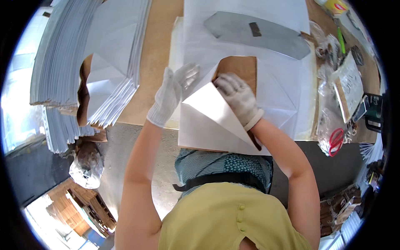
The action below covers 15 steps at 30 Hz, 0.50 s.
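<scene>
Overhanging the near edge of the table (156, 54), a white paper bag (204, 123) was laid with its folded flap toward the wearer and its brown inside exposed. The gloved right hand (238, 96) was set in the bag's opening, over the brown inside, its fingers partly bent; whether an edge was pinched beneath them could not be told. The left hand (173, 92), also gloved, was held spread wide just left of the flap. Farther off, a grey plate (235, 31) was laid across white paper (246, 7).
</scene>
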{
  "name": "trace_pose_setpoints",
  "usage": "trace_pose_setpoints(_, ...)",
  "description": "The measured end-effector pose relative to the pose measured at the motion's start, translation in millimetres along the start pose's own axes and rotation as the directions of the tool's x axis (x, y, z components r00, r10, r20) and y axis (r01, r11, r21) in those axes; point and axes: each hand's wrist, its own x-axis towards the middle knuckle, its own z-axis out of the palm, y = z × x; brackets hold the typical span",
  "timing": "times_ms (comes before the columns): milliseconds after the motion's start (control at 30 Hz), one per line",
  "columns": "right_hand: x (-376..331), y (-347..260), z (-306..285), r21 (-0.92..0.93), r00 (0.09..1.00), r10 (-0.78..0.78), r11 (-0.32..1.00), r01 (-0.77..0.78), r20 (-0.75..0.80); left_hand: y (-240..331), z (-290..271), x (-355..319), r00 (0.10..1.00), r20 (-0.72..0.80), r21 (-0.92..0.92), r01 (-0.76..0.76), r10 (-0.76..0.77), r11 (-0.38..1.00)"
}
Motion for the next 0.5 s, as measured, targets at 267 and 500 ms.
trace_pose_setpoints(267,-2.4,-27.0,48.9,0.637,0.837,0.415,0.548,-0.543,0.357,-27.3,36.4,-4.0,0.970,0.048,0.522,-0.227,0.238,0.822)
trace_pose_setpoints(500,13.9,-5.5,-76.3,0.220,0.979,0.198,0.954,-0.202,0.044,-54.2,31.6,-2.1,0.922,0.015,0.863,-0.207,0.386,0.461)
